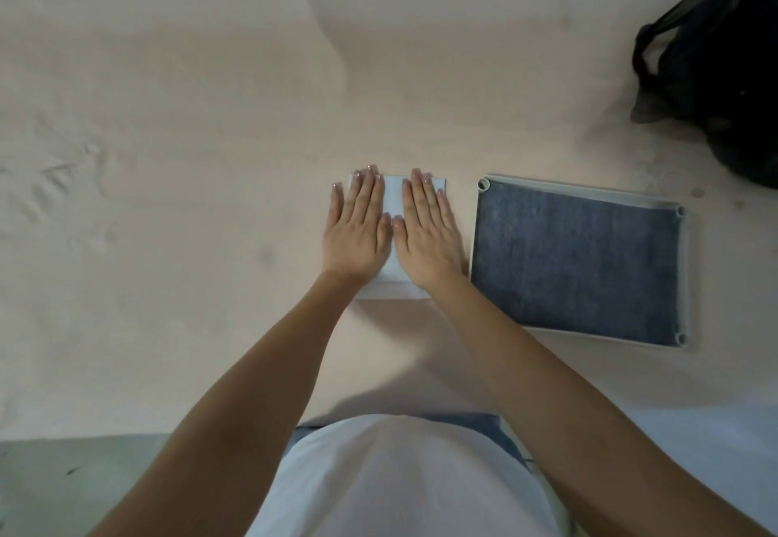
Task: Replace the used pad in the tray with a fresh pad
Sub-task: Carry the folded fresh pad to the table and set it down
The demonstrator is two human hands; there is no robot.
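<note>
Both my hands flat, fingers straight, palms down on the folded white pad: left hand on its left half, right hand on its right half, thumbs nearly touching over the middle. Nothing gripped. Pad lies on the pinkish sheet of the bed, just left of the tray, a narrow gap between them. Tray is a pale rectangular frame with round corner sockets, a blue-grey pad filling it. Black mesh bag sits well beyond the tray's far right corner. Nothing between pad and tray. No readable labels or writing on any of it.
</note>
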